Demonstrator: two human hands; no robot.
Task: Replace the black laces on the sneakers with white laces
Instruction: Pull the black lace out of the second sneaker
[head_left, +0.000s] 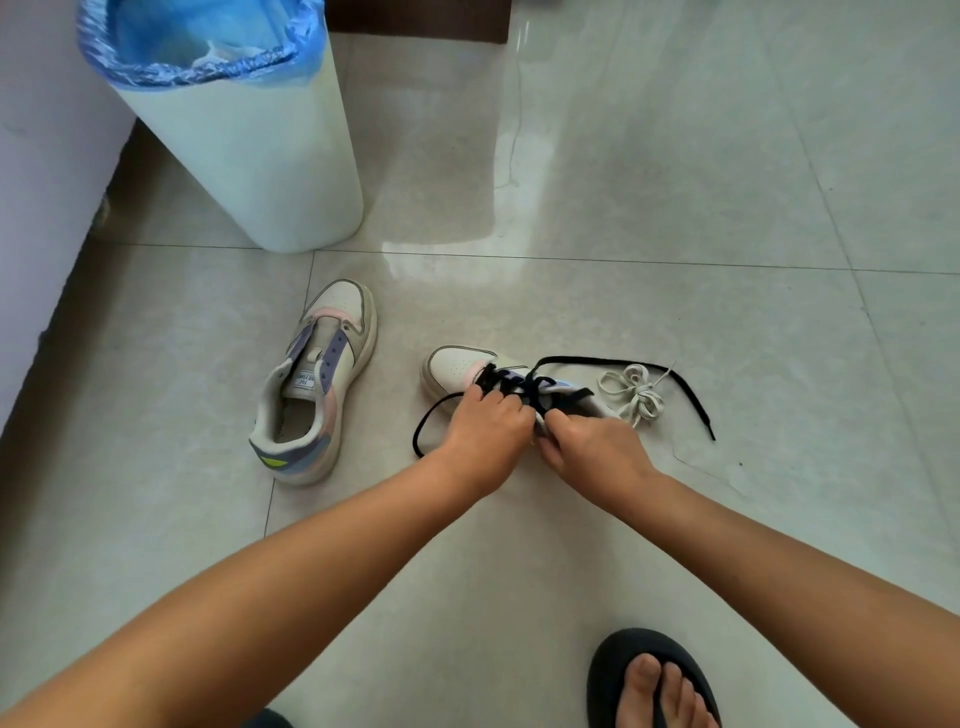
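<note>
Two pale sneakers lie on the tiled floor. The left sneaker (317, 379) has no lace in it. The right sneaker (460, 366) carries a black lace (613, 359) whose loose ends trail to both sides. My left hand (485, 423) grips the sneaker over its laced part, fingers curled at the black lace near the toe. My right hand (587, 447) pinches the black lace near the tongue. A bundled white lace (634, 392) lies just right of that sneaker.
A white waste bin (249, 145) with a blue liner stands at the back left beside a white wall (36, 182). My foot in a dark sandal (649, 680) is at the bottom right. A dark mat (415, 21) lies at the far top.
</note>
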